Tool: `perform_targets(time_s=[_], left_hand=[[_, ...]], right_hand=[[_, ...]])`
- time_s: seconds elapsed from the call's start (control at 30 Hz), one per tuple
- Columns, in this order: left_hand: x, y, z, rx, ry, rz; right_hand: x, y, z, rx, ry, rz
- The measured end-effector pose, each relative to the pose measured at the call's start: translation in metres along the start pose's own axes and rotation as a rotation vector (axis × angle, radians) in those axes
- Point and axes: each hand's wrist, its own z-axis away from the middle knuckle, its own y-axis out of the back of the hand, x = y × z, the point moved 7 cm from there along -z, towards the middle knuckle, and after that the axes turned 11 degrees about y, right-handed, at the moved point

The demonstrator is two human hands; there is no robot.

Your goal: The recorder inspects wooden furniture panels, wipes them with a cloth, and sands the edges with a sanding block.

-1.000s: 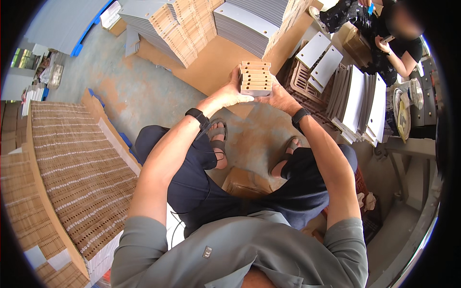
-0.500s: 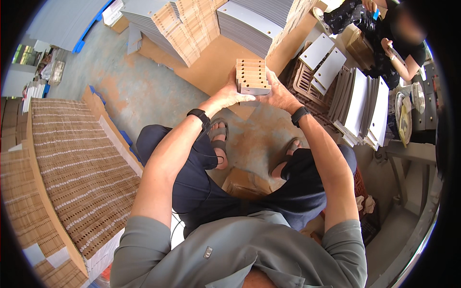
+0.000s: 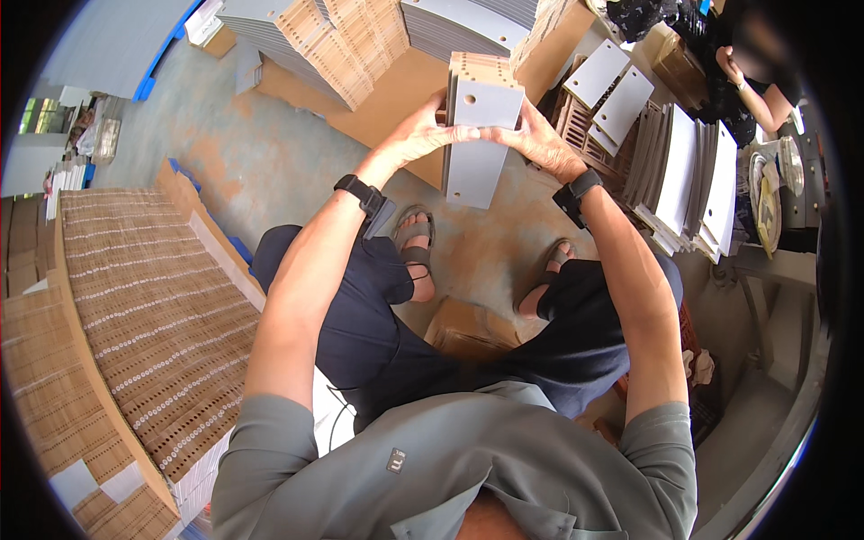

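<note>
Out in front of me I hold a small stack of grey-faced boards between both hands. The grey face of the nearest board is turned toward me, with a drilled hole near its lower end, and the tan edges show at the top. My left hand is closed on the left side of the stack, its thumb across the front. Closed on the right side is my right hand, its thumb close to the left one. The fingers behind the boards are hidden.
Beyond the stack stand tall piles of similar boards on a brown sheet. Leaning boards and a brown crate are at right, near another person. A large board pile fills the left. Below lies a cardboard box.
The boards have been tipped, so their long grey face now shows where mostly the drilled tan edges showed before. Both hands have turned with them, thumbs now meeting across the front.
</note>
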Motion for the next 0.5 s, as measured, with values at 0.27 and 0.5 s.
perform_targets(time_s=[0.27,0.5], left_hand=[[0.013,0.039,0.014,0.098,0.384,-0.127],[0.059,0.025,0.091,-0.244,0.87,-0.694]], right_hand=[[0.01,-0.135,0.017,0.348,-0.168,-1.105],[0.034,-0.214,0.034,0.528,-0.278,-1.635]])
